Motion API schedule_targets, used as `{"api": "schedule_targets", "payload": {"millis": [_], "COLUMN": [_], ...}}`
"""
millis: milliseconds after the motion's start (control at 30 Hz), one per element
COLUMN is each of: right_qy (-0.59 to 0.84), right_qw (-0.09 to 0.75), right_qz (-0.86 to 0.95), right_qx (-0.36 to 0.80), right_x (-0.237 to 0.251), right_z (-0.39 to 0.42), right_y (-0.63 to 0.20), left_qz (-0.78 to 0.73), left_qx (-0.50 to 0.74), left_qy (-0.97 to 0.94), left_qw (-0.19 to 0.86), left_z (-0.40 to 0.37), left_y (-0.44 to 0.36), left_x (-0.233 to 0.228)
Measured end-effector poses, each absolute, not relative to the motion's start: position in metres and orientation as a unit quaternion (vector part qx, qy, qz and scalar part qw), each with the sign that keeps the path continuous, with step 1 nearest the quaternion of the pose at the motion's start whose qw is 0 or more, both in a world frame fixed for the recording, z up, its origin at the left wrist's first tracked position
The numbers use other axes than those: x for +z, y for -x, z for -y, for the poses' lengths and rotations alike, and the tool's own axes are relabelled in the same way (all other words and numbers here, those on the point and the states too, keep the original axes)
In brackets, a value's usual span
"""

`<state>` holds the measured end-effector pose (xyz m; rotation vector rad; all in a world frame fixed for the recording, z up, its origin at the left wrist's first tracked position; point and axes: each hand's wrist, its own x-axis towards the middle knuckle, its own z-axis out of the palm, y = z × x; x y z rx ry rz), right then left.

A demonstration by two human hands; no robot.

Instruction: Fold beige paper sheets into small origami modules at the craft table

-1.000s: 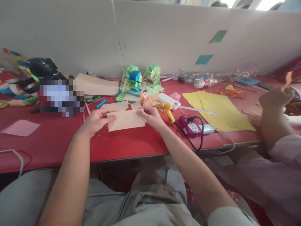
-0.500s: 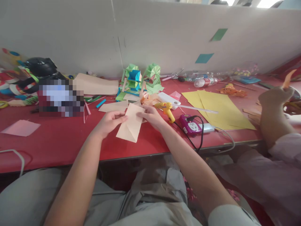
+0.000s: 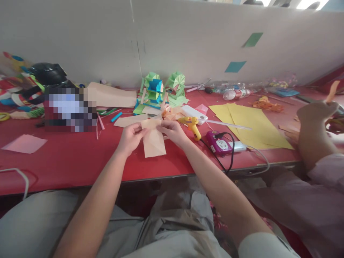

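A creased, cream-coloured sheet of paper (image 3: 154,143) hangs between my two hands, just over the near part of the red table. My left hand (image 3: 132,138) pinches its left edge near the top, thumb in front. My right hand (image 3: 173,132) grips the right edge at about the same height. Beyond the paper lie more cream paper pieces (image 3: 129,121) and crumpled peach scraps (image 3: 172,114). A yellow hot glue gun (image 3: 191,125) rests just right of my right hand.
A purple power strip (image 3: 218,143) with cables sits at the right front. Yellow sheets (image 3: 249,125) lie behind it. Green and blue folded-paper models (image 3: 156,91) stand by the wall. Another person's arm (image 3: 311,132) is at the far right. A pink sheet (image 3: 24,143) lies left on the red table (image 3: 80,157).
The paper has turned from a slant to nearly upright between my hands. My left hand has shifted a little right and up toward its top edge.
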<state>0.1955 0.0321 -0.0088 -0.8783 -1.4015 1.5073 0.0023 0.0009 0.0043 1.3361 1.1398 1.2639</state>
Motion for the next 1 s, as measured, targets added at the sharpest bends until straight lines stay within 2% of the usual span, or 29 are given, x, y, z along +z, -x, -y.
{"api": "schedule_targets", "payload": {"millis": [100,300,500,667,833,900,1000], "right_qy": [0.345,0.315,0.339,0.320,0.261,0.252,0.247], "right_qw": [0.455,0.466,0.458,0.476,0.493,0.493,0.488], "right_qz": [0.573,0.592,0.620,0.673,0.727,0.742,0.753], "right_qx": [0.588,0.577,0.539,0.466,0.401,0.378,0.367], "right_x": [-0.011,-0.008,-0.012,-0.012,-0.013,-0.016,-0.017], "right_z": [-0.034,-0.032,-0.035,-0.036,-0.038,-0.039,-0.039], "right_y": [-0.194,-0.192,-0.192,-0.195,-0.197,-0.196,-0.196], "left_qz": [-0.472,-0.461,-0.480,-0.489,-0.456,-0.450,-0.459], "left_qx": [0.532,0.541,0.534,0.545,0.510,0.508,0.515], "left_qy": [-0.543,-0.520,-0.554,-0.494,-0.425,-0.432,-0.479], "left_qw": [0.447,0.474,0.422,0.469,0.593,0.594,0.543], "left_z": [-0.003,-0.002,-0.006,-0.004,0.001,0.001,-0.001], "left_y": [0.002,0.003,0.005,0.006,0.005,0.005,0.005], "left_x": [0.000,0.001,-0.004,0.001,0.011,0.010,0.004]}}
